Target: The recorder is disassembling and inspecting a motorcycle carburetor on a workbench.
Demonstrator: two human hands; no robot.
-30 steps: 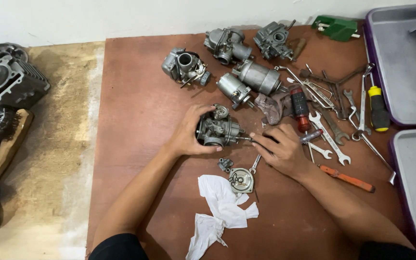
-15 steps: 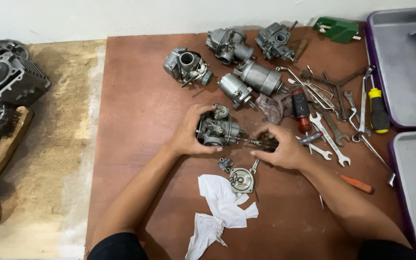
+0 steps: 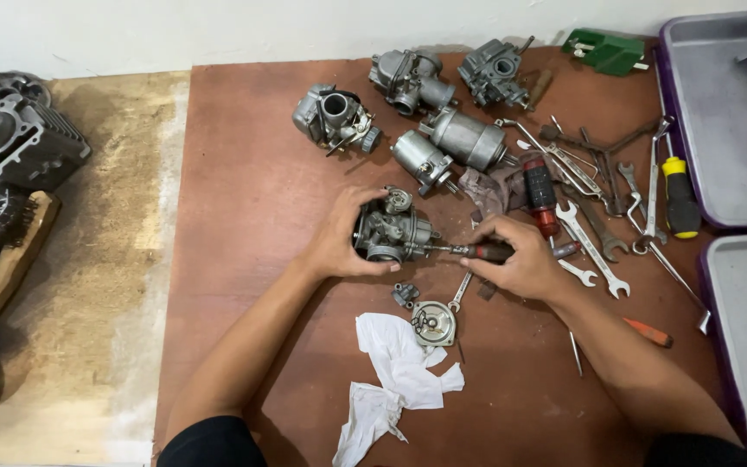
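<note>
Since a second earlier the right hand (image 3: 520, 264) had turned from a loose reach into a closed grip on the screwdriver (image 3: 477, 252), its tip now at the carburetor (image 3: 391, 232), so driving looked begun. The tool lay level, pointing left. The left hand (image 3: 343, 242), fingers wrapped round, steadied the carburetor mid-tabletop (image 3: 244, 199).

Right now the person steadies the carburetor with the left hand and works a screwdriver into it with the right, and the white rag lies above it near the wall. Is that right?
Not quite. The head view shows the left hand on the carburetor and the right hand driving the screwdriver, but the white rag lies below it, towards the person, between the forearms.
</note>
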